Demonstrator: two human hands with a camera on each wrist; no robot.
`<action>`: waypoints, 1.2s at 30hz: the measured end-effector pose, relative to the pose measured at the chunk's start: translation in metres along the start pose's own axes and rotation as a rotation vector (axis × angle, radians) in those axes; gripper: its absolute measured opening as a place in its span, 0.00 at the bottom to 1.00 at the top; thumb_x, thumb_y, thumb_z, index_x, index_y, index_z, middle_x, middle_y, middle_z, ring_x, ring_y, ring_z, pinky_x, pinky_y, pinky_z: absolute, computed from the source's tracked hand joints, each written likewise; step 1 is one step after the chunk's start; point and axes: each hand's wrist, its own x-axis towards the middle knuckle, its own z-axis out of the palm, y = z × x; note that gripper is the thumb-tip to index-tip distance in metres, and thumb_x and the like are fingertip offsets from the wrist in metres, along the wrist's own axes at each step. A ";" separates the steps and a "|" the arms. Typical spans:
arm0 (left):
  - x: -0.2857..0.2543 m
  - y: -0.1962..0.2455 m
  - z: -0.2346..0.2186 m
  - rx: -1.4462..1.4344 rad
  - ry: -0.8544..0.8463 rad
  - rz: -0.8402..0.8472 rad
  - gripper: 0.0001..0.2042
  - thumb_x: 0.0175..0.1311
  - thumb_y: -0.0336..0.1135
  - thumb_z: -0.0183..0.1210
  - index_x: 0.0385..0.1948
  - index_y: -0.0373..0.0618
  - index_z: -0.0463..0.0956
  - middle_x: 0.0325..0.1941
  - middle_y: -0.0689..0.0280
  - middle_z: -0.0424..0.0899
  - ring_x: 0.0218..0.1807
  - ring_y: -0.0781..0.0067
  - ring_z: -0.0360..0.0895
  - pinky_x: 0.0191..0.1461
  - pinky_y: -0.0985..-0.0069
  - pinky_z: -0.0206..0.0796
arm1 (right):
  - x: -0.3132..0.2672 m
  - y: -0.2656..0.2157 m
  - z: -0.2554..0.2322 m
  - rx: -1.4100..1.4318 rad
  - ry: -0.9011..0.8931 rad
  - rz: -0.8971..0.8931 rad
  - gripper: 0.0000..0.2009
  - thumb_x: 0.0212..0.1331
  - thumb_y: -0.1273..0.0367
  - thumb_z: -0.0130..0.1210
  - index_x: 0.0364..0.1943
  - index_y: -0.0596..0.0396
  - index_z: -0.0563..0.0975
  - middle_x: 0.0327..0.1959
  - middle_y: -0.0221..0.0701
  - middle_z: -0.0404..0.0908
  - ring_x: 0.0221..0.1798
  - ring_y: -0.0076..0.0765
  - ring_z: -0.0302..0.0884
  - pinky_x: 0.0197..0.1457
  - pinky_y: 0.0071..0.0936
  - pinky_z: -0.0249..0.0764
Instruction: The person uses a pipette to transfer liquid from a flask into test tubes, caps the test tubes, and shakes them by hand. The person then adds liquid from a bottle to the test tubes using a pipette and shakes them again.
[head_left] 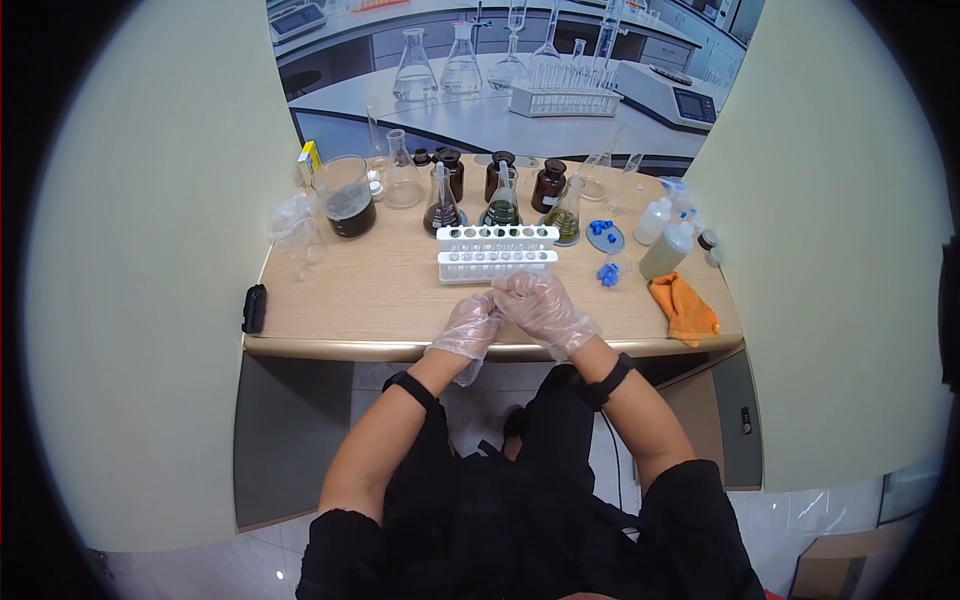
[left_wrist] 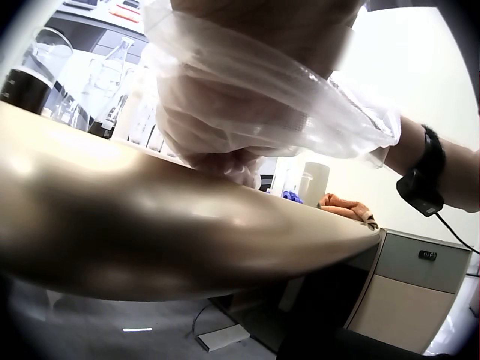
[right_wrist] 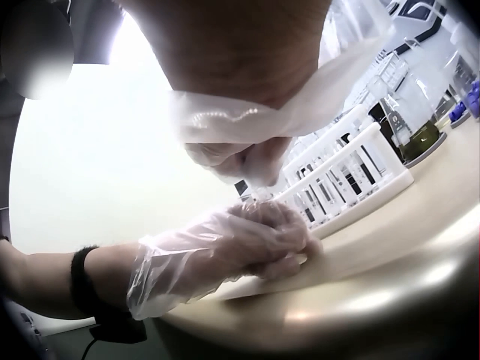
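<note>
Both hands wear clear plastic gloves and meet at the front of the white test tube rack [head_left: 497,257]. The left hand [head_left: 470,326] has its fingers curled inward, its fingertips close beside those of the right hand [head_left: 542,308]. In the right wrist view, the left hand [right_wrist: 229,241] lies low over the table, with the bent fingers of the right hand [right_wrist: 240,154] just above it. A small clear bit shows between them, too indistinct to name. Glass tubes stand in the rack [right_wrist: 390,187]. Gloves and fingers hide most of what lies between the hands in the left wrist view.
Behind the rack stand flasks of dark and green liquid [head_left: 502,213] and brown bottles [head_left: 549,187]. A beaker [head_left: 350,210] is at the left. Blue pieces [head_left: 608,274], plastic bottles [head_left: 668,252] and an orange cloth [head_left: 684,308] lie right. The table's front edge [head_left: 390,348] runs beneath the wrists.
</note>
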 end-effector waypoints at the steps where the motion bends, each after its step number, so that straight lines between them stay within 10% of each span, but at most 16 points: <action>1: -0.005 0.024 -0.006 -0.038 -0.013 -0.069 0.14 0.63 0.27 0.59 0.50 0.38 0.83 0.41 0.48 0.87 0.47 0.52 0.86 0.53 0.62 0.74 | 0.000 0.002 -0.002 0.103 -0.007 0.059 0.09 0.63 0.69 0.69 0.42 0.59 0.88 0.38 0.42 0.91 0.39 0.38 0.91 0.45 0.30 0.85; 11: -0.004 0.030 -0.005 -0.032 0.007 -0.081 0.14 0.71 0.31 0.62 0.55 0.40 0.82 0.43 0.63 0.88 0.42 0.76 0.83 0.47 0.75 0.75 | 0.000 0.004 -0.005 0.042 0.167 -0.131 0.06 0.62 0.71 0.65 0.40 0.56 0.86 0.36 0.40 0.89 0.38 0.46 0.88 0.43 0.37 0.83; 19: -0.032 0.038 -0.036 0.196 0.208 0.091 0.16 0.73 0.43 0.62 0.52 0.41 0.79 0.41 0.53 0.88 0.45 0.53 0.87 0.51 0.63 0.77 | 0.032 0.028 -0.084 -0.062 0.640 0.028 0.05 0.64 0.73 0.63 0.41 0.57 0.85 0.34 0.41 0.88 0.34 0.42 0.87 0.39 0.34 0.80; 36: -0.050 0.060 -0.043 0.171 0.048 0.090 0.11 0.79 0.42 0.58 0.47 0.43 0.79 0.32 0.64 0.82 0.33 0.70 0.78 0.39 0.71 0.71 | 0.039 0.059 -0.043 -0.010 0.415 0.119 0.07 0.63 0.71 0.64 0.42 0.57 0.86 0.35 0.45 0.88 0.36 0.46 0.88 0.42 0.36 0.81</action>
